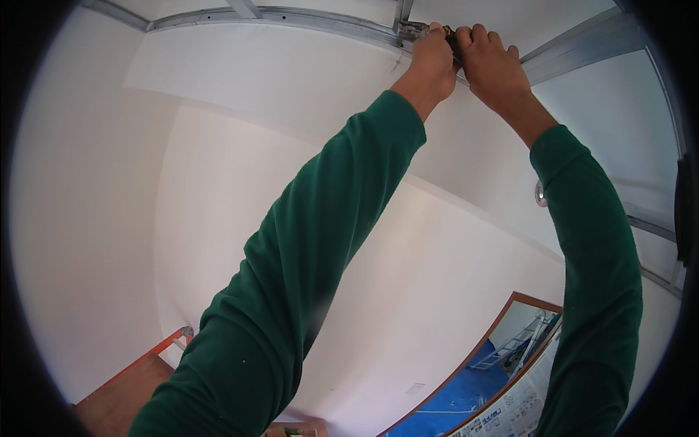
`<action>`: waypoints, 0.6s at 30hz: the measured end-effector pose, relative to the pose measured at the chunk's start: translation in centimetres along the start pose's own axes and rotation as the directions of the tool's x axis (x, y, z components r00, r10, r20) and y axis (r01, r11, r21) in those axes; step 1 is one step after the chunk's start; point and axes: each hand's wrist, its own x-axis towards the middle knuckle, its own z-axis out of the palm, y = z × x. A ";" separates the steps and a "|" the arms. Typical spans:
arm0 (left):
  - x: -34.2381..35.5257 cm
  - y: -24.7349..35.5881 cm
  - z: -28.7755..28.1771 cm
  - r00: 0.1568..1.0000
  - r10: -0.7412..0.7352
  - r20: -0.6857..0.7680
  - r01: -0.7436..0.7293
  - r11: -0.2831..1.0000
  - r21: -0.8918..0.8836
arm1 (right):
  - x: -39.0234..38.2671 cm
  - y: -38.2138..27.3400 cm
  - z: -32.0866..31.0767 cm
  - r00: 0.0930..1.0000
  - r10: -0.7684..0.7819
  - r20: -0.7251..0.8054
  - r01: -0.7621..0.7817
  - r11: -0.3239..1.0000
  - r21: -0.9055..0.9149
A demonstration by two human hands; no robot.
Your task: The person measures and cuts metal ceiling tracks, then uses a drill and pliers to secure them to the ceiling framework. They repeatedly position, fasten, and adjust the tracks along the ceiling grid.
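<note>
Both arms, in green sleeves, reach up to a galvanized metal channel (320,20) of a ceiling frame. My left hand (431,67) is closed around a hand tool with a worn metal head (413,29), which looks like pliers. The tool's head lies against the channel, beside a short upright metal piece (403,11). My right hand (496,71) is closed on the dark grip at the tool's other end, close beside the left. Fingers cover most of the tool, so its jaws cannot be made out.
A wider metal profile (582,51) runs off to the right. White walls surround me. Low at the left is an orange rail (135,364). Through a brown-framed opening (515,297) show a ladder (513,342) and blue floor covering (455,393). A printed sheet (510,408) stands beside it.
</note>
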 end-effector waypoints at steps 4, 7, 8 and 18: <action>0.8 -0.4 0.3 1.000 0.005 -0.015 -0.004 0.998 0.062 | 0.4 1.3 1.2 0.999 -0.028 -0.029 0.031 0.995 0.096; 0.9 -0.7 0.8 0.999 0.016 -0.049 -0.013 0.999 0.050 | 0.7 2.0 1.8 0.999 -0.042 -0.007 0.043 0.985 0.165; 1.0 -0.7 0.9 0.998 0.016 -0.053 -0.013 0.998 0.059 | 0.8 2.2 2.0 0.999 -0.044 0.007 0.042 0.981 0.188; -2.7 -2.4 -2.2 0.999 -0.035 0.037 0.031 0.994 0.107 | -5.1 -3.3 -1.2 0.993 0.106 -0.051 -0.097 0.983 0.155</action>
